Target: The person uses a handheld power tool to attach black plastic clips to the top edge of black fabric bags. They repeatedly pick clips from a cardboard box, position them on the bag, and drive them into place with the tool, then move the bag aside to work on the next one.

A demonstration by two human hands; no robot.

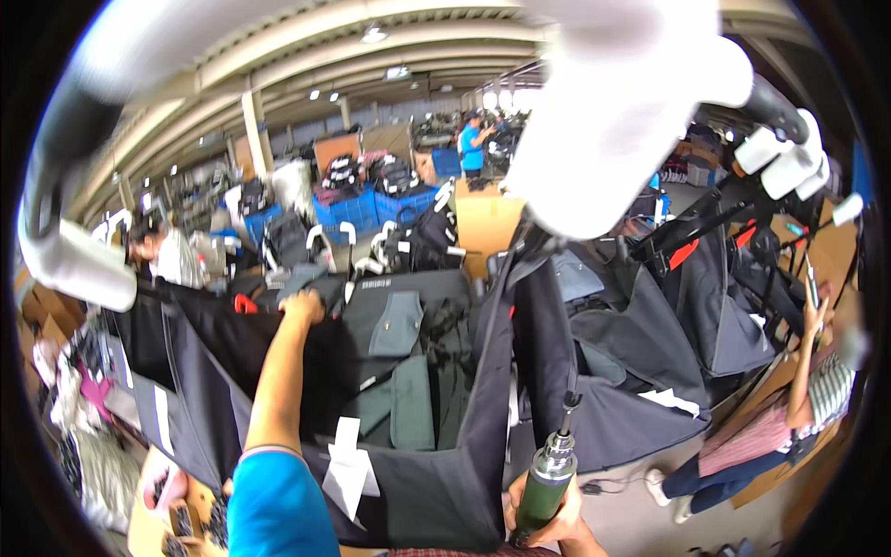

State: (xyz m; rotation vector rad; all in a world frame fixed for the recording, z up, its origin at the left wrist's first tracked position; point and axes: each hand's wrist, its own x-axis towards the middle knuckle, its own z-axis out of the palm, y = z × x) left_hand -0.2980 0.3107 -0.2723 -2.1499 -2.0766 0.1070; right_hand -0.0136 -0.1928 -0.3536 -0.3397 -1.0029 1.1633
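Note:
My right hand [568,522] wraps round a green power screwdriver [546,487]. The tool has a silver collar and its bit points up, beside the near right corner of a black fabric wagon body [422,487]. My left arm, in a blue sleeve, reaches over the wagon. The fingers of my left hand [303,305] are curled at its far left side, on something I cannot make out. Inside the wagon lie grey-green padded panels [411,404] and dark straps. White paper tags [347,469] hang on its near wall.
White-wrapped frame ends [594,121] loom close overhead. More black wagons [631,371] stand to the right. A co-worker [789,408] there raises a tool. Cardboard boxes of small parts [190,520] sit at lower left. Blue crates [371,209] and another person in blue [471,148] are farther off.

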